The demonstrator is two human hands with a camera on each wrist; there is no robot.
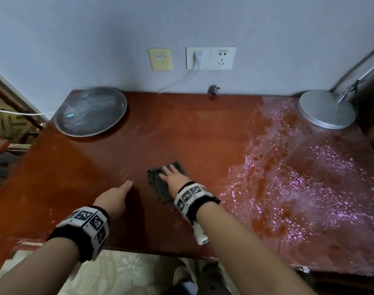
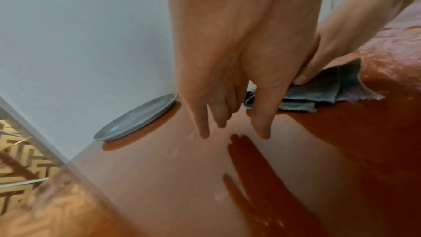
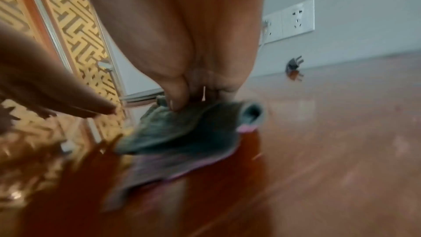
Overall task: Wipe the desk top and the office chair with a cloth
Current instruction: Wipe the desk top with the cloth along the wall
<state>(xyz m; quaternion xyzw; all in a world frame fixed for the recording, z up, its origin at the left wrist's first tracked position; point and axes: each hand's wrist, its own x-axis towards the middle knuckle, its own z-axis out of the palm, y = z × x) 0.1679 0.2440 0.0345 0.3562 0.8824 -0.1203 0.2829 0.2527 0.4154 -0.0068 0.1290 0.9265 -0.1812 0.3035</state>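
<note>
Fingers (image 1: 171, 168) of the right hand (image 1: 174, 177) lie straight and slightly spread, pressing the folded dark grey cloth (image 1: 158, 184) flat on the glossy reddish-brown wooden bench (image 1: 181, 128). Just left of them, the left hand (image 1: 114, 199) hovers with fingers (image 2: 262, 125) straight, holding nothing. Beyond its fingertips sits a round grey plate (image 1: 90, 111).

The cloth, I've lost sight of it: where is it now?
In the head view the cloth lies near the middle of the desk top, toward its front edge, under the right hand, just right of the left hand.
</note>
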